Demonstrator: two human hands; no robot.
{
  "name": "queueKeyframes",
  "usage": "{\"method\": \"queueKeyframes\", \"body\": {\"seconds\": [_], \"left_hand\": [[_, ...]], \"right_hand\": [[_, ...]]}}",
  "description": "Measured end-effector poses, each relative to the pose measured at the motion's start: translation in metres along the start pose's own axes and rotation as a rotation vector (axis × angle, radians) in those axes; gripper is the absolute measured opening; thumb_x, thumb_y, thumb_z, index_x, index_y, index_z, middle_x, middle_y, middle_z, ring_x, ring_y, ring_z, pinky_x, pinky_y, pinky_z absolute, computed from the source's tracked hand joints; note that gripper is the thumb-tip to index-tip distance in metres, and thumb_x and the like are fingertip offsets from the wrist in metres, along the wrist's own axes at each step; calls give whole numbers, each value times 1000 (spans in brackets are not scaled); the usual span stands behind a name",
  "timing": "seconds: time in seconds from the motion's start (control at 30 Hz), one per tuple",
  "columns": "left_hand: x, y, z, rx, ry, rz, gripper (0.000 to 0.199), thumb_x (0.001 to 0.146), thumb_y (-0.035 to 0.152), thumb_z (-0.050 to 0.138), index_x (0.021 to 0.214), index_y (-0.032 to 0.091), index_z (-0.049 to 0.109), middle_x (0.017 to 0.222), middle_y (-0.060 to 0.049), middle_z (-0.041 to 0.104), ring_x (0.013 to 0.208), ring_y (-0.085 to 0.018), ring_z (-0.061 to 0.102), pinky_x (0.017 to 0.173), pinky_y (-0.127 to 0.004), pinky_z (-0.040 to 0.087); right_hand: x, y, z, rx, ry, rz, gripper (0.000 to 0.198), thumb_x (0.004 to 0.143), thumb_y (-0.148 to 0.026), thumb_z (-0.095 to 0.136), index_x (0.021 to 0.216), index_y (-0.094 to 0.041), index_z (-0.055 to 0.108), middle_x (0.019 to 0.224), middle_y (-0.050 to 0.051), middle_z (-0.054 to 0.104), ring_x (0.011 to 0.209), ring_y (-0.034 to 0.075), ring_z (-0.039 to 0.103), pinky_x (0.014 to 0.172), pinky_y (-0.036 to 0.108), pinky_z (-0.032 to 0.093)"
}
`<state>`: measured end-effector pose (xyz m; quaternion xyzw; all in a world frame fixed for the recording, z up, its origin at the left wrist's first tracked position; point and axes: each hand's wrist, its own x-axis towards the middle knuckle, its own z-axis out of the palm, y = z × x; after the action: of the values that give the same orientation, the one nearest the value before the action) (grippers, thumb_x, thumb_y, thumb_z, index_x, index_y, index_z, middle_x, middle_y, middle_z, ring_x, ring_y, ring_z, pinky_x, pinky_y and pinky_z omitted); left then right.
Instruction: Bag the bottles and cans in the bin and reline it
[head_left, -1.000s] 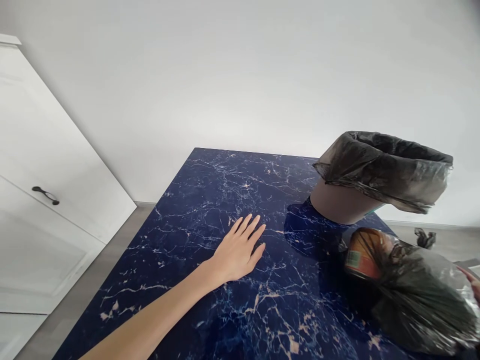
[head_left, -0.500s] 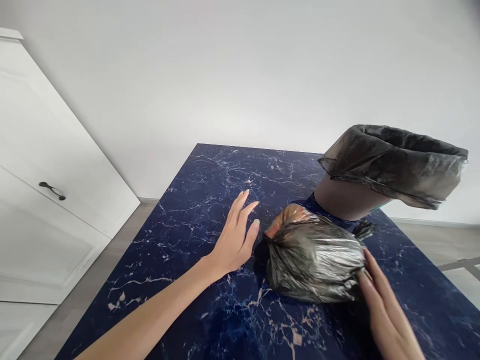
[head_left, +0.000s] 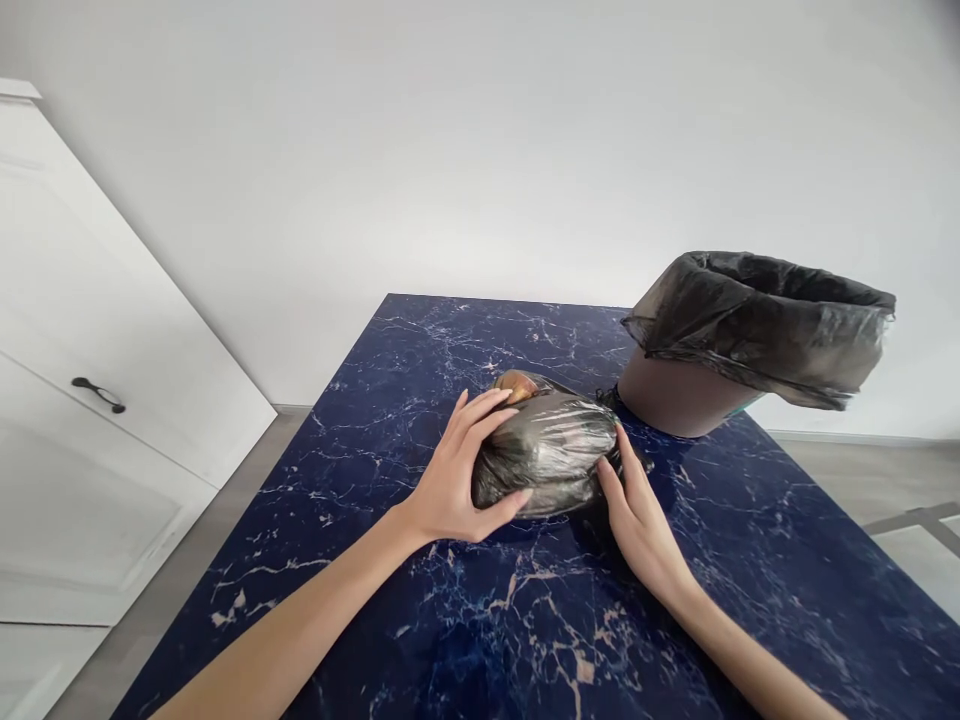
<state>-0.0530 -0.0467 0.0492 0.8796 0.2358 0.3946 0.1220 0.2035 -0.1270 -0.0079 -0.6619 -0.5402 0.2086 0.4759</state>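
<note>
Full bag (head_left: 551, 450) lies mid-table (head_left: 420, 640), just before the bin (head_left: 690, 395), left hand (head_left: 454, 480) cupped round its near-left end, right hand (head_left: 637, 510) flat against its right side; risk: thin film tears or slips, spilling contents.

Both bare forearms reach forward and converge. The left hand (head_left: 454, 480) is cupped, fingers (head_left: 480, 410) spread and curled, thumb low. The right hand (head_left: 641, 515) lies flatter, fingers extended together, pointing forward.

home | white panelled cabinet (head_left: 90, 400) | marble-look table (head_left: 450, 620) | lined bin (head_left: 750, 340)
</note>
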Motion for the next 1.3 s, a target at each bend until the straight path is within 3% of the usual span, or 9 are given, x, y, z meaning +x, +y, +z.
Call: {"method": "queueKeyframes", "body": {"seconds": [0.13, 0.3, 0.4, 0.5, 0.77, 0.87, 1.0, 1.13, 1.3], "left_hand": [[2, -19, 1, 146, 116, -68, 76, 105, 33, 56, 171, 31, 19, 174, -14, 38, 164, -35, 36, 137, -68, 20], [3, -27, 8, 368, 255, -115, 79, 109, 14, 42, 177, 33, 6, 182, -14, 21, 169, -35, 23, 137, -70, 17], [2, -21, 14, 450, 218, -41, 85, 106, 4, 36, 177, 39, 5, 185, -8, 14, 170, -34, 20, 136, -72, 15], [1, -12, 17, 440, 103, 36, 85, 104, 3, 36, 176, 38, 10, 184, -7, 20, 170, -32, 22, 137, -69, 17], [1, 3, 11, 314, -53, 165, 75, 89, 24, 60, 161, 28, 39, 176, -13, 39, 164, -38, 33, 137, -72, 14], [2, 4, 12, 352, -64, 183, 61, 86, 28, 65, 146, 27, 52, 168, -14, 50, 160, -39, 38, 136, -73, 14], [3, 1, 17, 455, -1, 145, 34, 92, 20, 66, 125, 27, 63, 155, -13, 60, 155, -36, 44, 136, -71, 20], [4, -2, 18, 512, 65, 83, 18, 96, 15, 64, 108, 28, 66, 148, -10, 64, 152, -34, 48, 135, -70, 26], [4, -2, 18, 509, 98, 59, 11, 100, 17, 66, 105, 27, 65, 148, -11, 62, 152, -35, 47, 133, -72, 27]], "right_hand": [[7, -1, 4, -21, -5, -65, 72, 113, -58, 43, 176, -29, 25, 180, 8, 33, 168, 27, 28, 137, 56, 22], [0, -13, 2, -14, -60, -189, 65, 113, -49, 49, 173, -31, 33, 172, 9, 46, 158, 29, 46, 131, 56, 39], [-3, -23, -1, -52, -70, -295, 58, 111, -41, 53, 168, -31, 43, 167, 9, 53, 154, 29, 51, 128, 54, 45], [-5, -29, -3, -98, -96, -435, 56, 109, -31, 57, 164, -33, 48, 163, 9, 57, 153, 29, 52, 126, 54, 48], [-7, -34, -4, -152, -315, -795, 63, 104, -13, 56, 164, -28, 43, 164, 12, 56, 154, 30, 51, 124, 57, 48], [-7, -35, -4, -154, -296, -816, 58, 105, -9, 54, 159, -28, 48, 157, 11, 63, 148, 28, 58, 118, 54, 53], [-7, -38, -5, -142, -249, -788, 47, 105, -6, 53, 147, -27, 56, 147, 11, 69, 135, 26, 65, 109, 49, 57], [-8, -38, -5, -135, -193, -717, 36, 106, -8, 52, 135, -27, 62, 135, 11, 71, 124, 25, 68, 103, 48, 60], [-8, -36, -3, -133, -175, -660, 32, 106, -9, 52, 130, -27, 63, 132, 11, 69, 122, 26, 68, 105, 47, 61]]}}
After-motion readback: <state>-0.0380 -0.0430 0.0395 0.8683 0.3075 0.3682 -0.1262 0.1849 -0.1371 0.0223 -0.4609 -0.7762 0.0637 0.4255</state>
